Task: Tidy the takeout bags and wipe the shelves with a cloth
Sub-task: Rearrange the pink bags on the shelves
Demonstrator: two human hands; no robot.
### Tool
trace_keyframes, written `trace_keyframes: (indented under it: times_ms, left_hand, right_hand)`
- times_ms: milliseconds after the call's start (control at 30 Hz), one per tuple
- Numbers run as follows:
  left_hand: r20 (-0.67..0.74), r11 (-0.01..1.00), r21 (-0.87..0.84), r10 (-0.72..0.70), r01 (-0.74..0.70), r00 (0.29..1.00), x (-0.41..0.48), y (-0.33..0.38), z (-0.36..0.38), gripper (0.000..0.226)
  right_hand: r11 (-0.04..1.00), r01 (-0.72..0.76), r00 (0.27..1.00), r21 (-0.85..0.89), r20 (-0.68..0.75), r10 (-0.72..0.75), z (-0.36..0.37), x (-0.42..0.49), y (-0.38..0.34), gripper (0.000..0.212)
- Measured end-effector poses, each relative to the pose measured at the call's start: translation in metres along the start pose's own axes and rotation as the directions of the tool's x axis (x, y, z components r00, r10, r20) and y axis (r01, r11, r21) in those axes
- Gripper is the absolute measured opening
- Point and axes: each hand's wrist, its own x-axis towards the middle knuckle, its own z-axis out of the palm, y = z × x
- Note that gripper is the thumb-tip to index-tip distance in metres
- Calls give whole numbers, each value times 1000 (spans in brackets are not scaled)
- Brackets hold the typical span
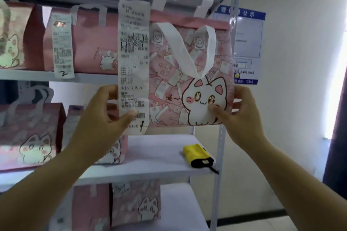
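The tidying step is in hand; wiping does not look begun, since the cloth (197, 153), a yellow and black folded piece, lies alone on the middle shelf (159, 157) near its right end

The bag (187, 84), pink with a white cat, is held off the boards in front of the right end of the rack. Its top is level with the bags on the upper shelf (28, 75) and its bottom hangs above the middle shelf. The left hand (101, 116) pinches its lower left edge, thumb on the long receipt (133, 58) that runs down the front, fingers curled behind. The right hand (238, 116) grips the lower right edge, thumb pressed on the cat print, fingers wrapped round the back. One white handle flops down over the front; the other stands up

A second bag (88, 47), with a receipt marked 2, stands on the upper shelf just to the left, partly hidden behind the held one

The next move, as I judge it, is to set the bag upright in the free right end of the upper shelf, beside that neighbour, front and receipt facing out. That calls for lifting the base over the shelf edge, keeping the bag level with both hands, and not creasing or tearing the receipt under the left thumb. The soft sides may sag or tip once released
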Motion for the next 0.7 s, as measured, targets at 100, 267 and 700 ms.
trace_keyframes:
  times_ms: [100, 267, 700]
  left_hand:
    - [7, 998, 28, -51, 51, 999, -28, -17, -1, 41]
    - [52, 989, 64, -139, 136, 989, -58, -55, 2, 48]
    - [156, 923, 167, -372, 346, 915, -38, -197, 54, 51]
  right_hand:
    - [999, -44, 998, -30, 39, 45, 7, -27, 12, 48]
    - [986, -114, 983, -122, 128, 129, 33, -61, 44, 49]
    - [887, -378, 862, -266, 248, 442, 125, -64, 145, 52]
